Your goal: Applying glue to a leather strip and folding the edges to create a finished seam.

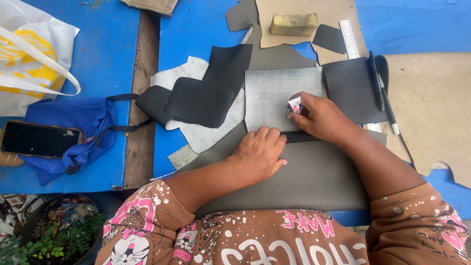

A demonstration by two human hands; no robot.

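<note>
Head view: the work surface is seen from above, with both forearms reaching away from the body.
Left hand [259,153]: laid palm down, fingers loosely curled, nothing enclosed; the large grey sheet [314,179] is pressed flat, with the fingertips at the near edge of the light grey panel [274,95].
Right hand [319,118]: closed about a small white tube [295,104], held between thumb and forefinger; only its end is seen, projecting to the left of the grip.
Tube position: over the right part of the light grey panel, just beyond the left hand; contact with the panel cannot be told.
Pose: both wrists are held low and the forearms converge; the right hand is turned inward, knuckles up.
Risk, judged: the tube's contents could be smeared across the panel if the tube is squeezed at this angle; the cause would be thumb pressure while the tip is dragged.
Risk, judged: the panel could slip, since only its near edge is steadied.
Left of the grip: a black perforated piece [200,101] is lying on pale offcuts.
Right of the grip: a second perforated piece [353,88] and two black pens [379,83] are lying close by.
Beyond the grip: a yellow sponge block [293,23] and a ruler [350,38] are noted.
Far left: a phone [37,139] is resting on blue cloth.
</note>
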